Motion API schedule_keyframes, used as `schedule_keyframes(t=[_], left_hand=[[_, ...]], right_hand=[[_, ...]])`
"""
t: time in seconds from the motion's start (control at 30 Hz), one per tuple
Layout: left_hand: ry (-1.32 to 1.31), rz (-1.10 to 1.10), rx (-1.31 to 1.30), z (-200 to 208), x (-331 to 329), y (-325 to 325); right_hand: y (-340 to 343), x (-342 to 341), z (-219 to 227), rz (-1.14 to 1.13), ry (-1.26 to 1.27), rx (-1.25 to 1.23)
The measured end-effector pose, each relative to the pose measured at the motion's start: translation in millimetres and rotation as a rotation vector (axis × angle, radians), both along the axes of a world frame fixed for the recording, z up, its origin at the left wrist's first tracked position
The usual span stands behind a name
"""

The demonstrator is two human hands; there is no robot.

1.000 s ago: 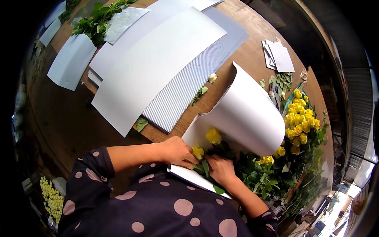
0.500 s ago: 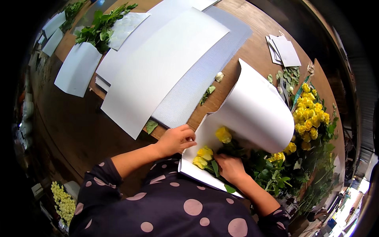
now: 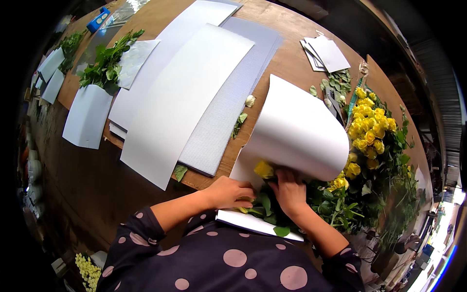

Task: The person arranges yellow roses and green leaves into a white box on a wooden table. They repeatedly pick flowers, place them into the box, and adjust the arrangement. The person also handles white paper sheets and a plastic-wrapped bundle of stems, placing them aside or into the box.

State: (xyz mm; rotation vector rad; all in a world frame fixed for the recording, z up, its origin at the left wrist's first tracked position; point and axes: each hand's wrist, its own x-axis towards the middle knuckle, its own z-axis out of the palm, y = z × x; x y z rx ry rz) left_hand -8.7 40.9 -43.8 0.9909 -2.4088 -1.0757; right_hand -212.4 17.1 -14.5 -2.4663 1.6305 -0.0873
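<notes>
Left hand (image 3: pixel 233 193) lowered, grip curled, right hand (image 3: pixel 290 193) beside yellow rose (image 3: pixel 263 169), lower centre, right grip's openness, both holds unclear

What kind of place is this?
It looks like a flower-packing workshop, though I can't be sure. Lots of yellow roses lie on a big wooden table, large white sheets are laid out there too, and a leafy green bunch sticks out of a white wrapper.
</notes>
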Motion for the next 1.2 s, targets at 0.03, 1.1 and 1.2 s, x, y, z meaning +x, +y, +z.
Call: schedule_keyframes(t=[0.03, 1.1, 1.2], left_hand=[[0.011, -0.007, -0.032, -1.4, 0.6, 1.1], [0.047, 0.036, -0.084, 7.3, -0.2, -1.8], [0.051, 0.035, -0.092, 8.3, -3.7, -4.7]], right_hand=[[-0.9, 0.6, -0.1, 0.028, -0.007, 0.03], [-60.8, -281.1, 15.2, -0.525, -0.1, -0.166], [-52.9, -283.6, -4.3, -0.523, 0.128, 0.129]])
